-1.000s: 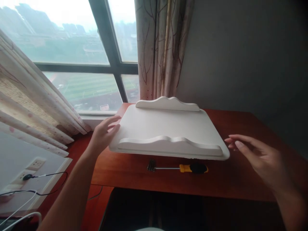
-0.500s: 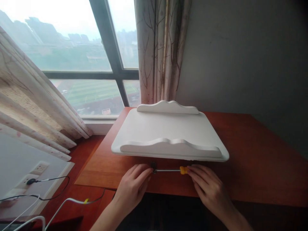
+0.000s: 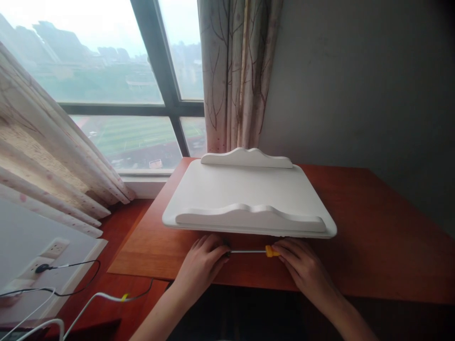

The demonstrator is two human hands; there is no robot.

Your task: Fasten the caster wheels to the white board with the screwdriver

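Note:
A screwdriver (image 3: 271,251) with a yellow handle and thin metal shaft lies level in front of the white board. My right hand (image 3: 304,260) is closed around the handle, its fingers hiding the rear end. At the tip, my left hand (image 3: 204,260) pinches a small dark piece (image 3: 228,254), mostly covered by the fingers now. Just beyond both hands rests the white board (image 3: 234,187), with a wavy-edged strip (image 3: 247,157) along its far side and a matching strip (image 3: 250,219) along its near side.
The board sits on a reddish-brown wooden table (image 3: 373,237). On the left are a wall socket (image 3: 57,247), a black plug (image 3: 42,268) and a white cable (image 3: 94,296). A window and patterned curtains (image 3: 238,71) stand behind, with a grey wall at the right.
My left hand's fingers have shifted slightly forward and right, wrapping over the small dark piece at the screwdriver's tip. The right hand still holds the handle. The view has shifted slightly.

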